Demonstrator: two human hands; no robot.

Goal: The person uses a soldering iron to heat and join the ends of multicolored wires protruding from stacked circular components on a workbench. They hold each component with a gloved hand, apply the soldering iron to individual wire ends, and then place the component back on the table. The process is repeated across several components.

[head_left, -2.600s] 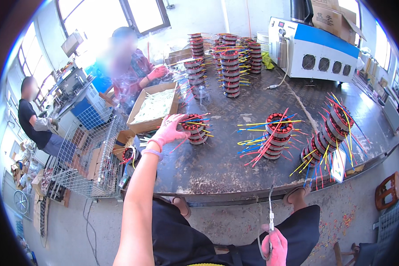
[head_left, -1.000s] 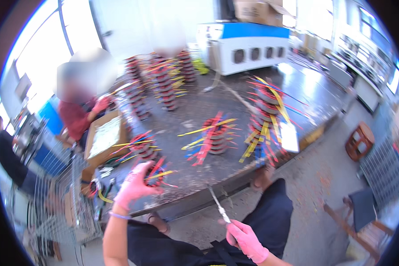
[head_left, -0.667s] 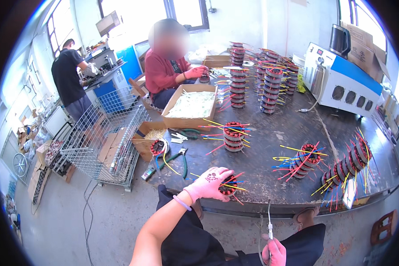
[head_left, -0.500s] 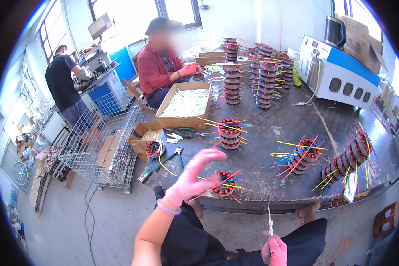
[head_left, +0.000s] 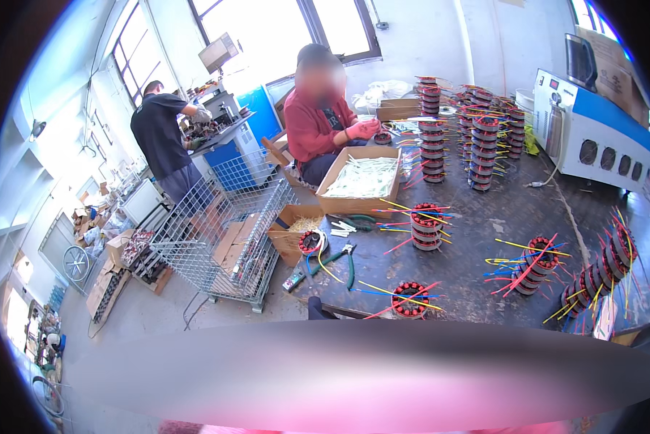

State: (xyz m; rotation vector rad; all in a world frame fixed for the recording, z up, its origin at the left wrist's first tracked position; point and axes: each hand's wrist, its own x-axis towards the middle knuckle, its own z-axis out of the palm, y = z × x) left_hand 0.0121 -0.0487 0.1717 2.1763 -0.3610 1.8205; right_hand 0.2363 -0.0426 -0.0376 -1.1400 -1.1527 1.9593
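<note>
A large pink blur (head_left: pixel 426 405) fills the bottom of the picture; it looks like gloved hand very near the camera. Whether it is my left hand, my right hand or both I cannot tell, and no fingers show. The tool once in my right hand is not visible. Just beyond the blur, a single wound motor stator (head_left: pixel 410 300) with red coils and red, yellow and blue leads lies by the table's near edge. Behind it stands a short stator stack (head_left: pixel 427 228). Two more stacks are at the right: one leaning (head_left: pixel 533 267), one toppled sideways (head_left: pixel 600 267).
Green-handled pliers (head_left: pixel 350 267) and a stator with white leads (head_left: pixel 312 242) lie at the table's left edge. A carton of pale strips (head_left: pixel 325 189) stands beside a seated co-worker (head_left: pixel 318 130). Tall stator stacks (head_left: pixel 482 155), a white-blue machine (head_left: pixel 600 134) and a wire cage (head_left: pixel 224 246) surround.
My view has swung up and left, so the table sits farther right. My open left hand has left its place above the near stator, and a pink blur now covers the bottom.
</note>
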